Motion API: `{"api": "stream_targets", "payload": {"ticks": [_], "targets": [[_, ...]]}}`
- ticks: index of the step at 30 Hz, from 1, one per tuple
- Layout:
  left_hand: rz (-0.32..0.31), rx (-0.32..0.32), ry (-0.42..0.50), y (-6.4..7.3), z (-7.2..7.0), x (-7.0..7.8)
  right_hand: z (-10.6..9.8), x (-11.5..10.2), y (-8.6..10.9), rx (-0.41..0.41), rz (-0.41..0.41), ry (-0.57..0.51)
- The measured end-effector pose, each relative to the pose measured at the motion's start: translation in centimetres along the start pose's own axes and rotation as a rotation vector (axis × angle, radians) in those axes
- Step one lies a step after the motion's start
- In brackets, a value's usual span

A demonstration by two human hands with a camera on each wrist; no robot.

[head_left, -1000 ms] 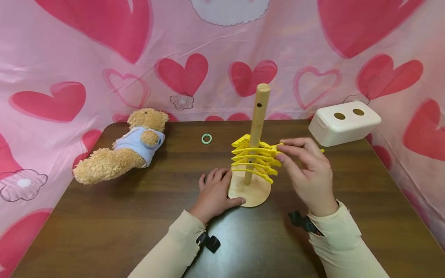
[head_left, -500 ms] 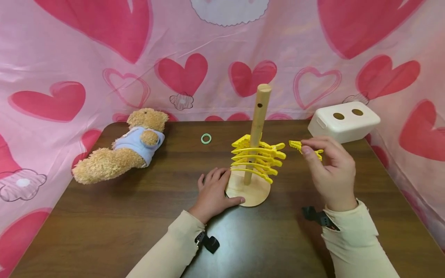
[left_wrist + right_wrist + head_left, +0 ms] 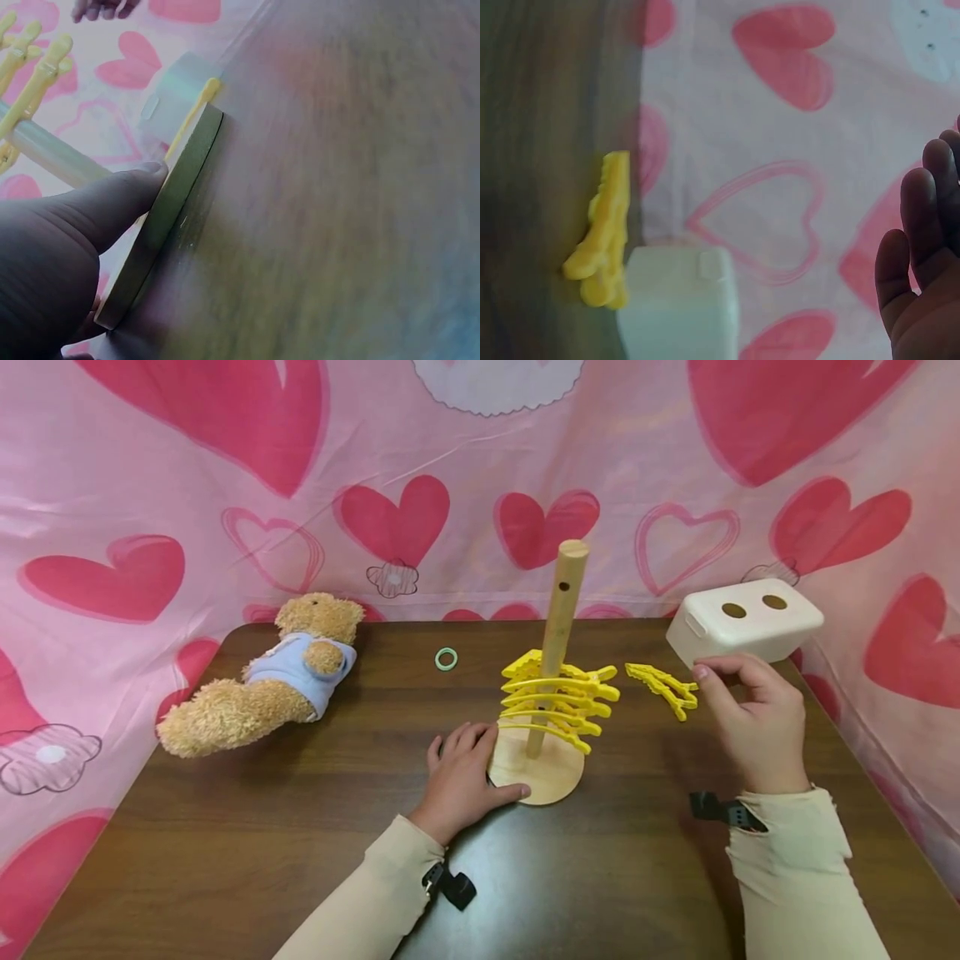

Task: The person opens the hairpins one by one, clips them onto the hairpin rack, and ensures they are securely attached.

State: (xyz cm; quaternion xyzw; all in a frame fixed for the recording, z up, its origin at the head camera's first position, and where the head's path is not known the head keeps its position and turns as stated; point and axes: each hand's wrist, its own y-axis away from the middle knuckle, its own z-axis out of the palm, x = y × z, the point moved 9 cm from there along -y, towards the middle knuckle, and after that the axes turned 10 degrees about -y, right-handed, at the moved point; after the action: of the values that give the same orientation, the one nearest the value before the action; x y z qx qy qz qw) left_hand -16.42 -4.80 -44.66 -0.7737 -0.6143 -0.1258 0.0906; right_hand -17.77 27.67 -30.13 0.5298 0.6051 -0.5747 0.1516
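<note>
A wooden stand [image 3: 555, 635], an upright pole on a round base [image 3: 542, 781], carries several yellow plastic clips [image 3: 558, 693] clamped one above another, handles pointing right. My left hand [image 3: 461, 785] rests at the base's left rim. Its thumb [image 3: 142, 180] presses on top of the rim, while the other fingers lie spread on the left side. My right hand [image 3: 757, 727] hovers to the right of a loose yellow clip [image 3: 660, 687] and holds nothing. In the right wrist view its fingers [image 3: 922, 210] are extended, well apart from that clip.
A white box [image 3: 746, 622] with two round holes sits at the back right. A mint-green ring [image 3: 446, 659] lies behind the stand, to its left. At the far left a teddy bear [image 3: 277, 672] in a blue top lies on the table. Pink heart-print cloth [image 3: 480, 460] hangs behind.
My right hand has let go of the top clip's handles on the pole and moved right, past the loose clip. My left hand stays at the base.
</note>
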Motion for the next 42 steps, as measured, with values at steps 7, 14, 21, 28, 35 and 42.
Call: {"api": "stream_targets", "payload": {"ticks": [7,14,21,28,35,42], "targets": [[0.002,0.007,-0.005,0.0,0.0,0.0,0.2,3.9,-0.1,0.003,0.134,0.018],[0.000,0.003,0.002,-0.1,0.0,0.1,0.4,7.8,0.3,-0.063,0.351,0.125],[-0.005,0.010,0.004,-0.1,-0.2,0.0,2.7,10.9,0.9,-0.432,0.471,0.233],[0.005,0.003,0.013,0.0,0.0,0.0,3.8,12.5,2.2,-0.598,0.520,0.270],[0.008,0.006,0.017,0.0,0.2,0.0,4.5,12.4,2.8,-0.647,0.531,0.261],[0.003,0.003,0.021,-0.1,0.1,0.0,5.7,11.8,3.0,-0.740,0.503,0.233]]}}
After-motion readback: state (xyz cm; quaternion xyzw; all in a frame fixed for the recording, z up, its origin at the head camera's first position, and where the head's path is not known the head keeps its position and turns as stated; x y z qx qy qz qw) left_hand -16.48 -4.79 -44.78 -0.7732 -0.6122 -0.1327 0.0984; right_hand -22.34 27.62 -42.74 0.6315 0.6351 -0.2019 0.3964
